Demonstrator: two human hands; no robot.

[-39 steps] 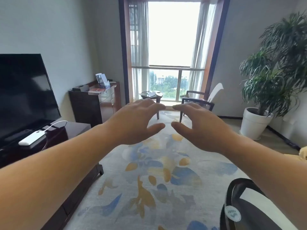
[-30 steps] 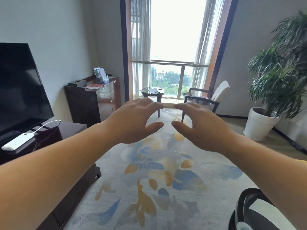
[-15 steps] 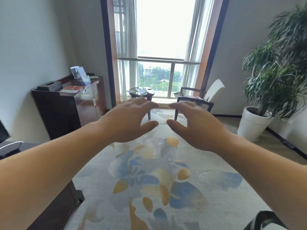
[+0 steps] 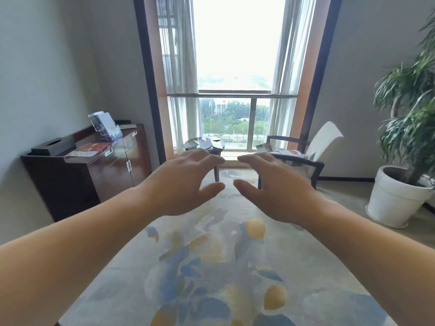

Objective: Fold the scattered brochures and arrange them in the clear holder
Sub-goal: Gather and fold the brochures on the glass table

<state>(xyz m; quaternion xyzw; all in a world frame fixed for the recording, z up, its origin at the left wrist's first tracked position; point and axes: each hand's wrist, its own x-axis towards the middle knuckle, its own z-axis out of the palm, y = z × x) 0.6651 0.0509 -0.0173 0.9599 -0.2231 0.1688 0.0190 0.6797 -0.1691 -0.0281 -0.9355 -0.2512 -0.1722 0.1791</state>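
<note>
Shows left hand (image 4: 186, 184) and right hand (image 4: 275, 191) raised empty, fingers (image 4: 207, 158) loosely spread, apparently readied for gathering; locates scattered brochures (image 4: 204, 142) beyond the fingertips on small table (image 4: 220, 147) and chair (image 4: 327, 142), clear holder (image 4: 104, 125) well left of the fingers on cabinet (image 4: 113, 168).

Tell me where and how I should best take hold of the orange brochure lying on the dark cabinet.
Probably its front long edge, pinched with thumb above and fingers below, coming from the front of the cabinet. The orange brochure lies flat near that front edge, so it could be slid forward until it overhangs. The black box and the clear holder stand near its ends.
</note>
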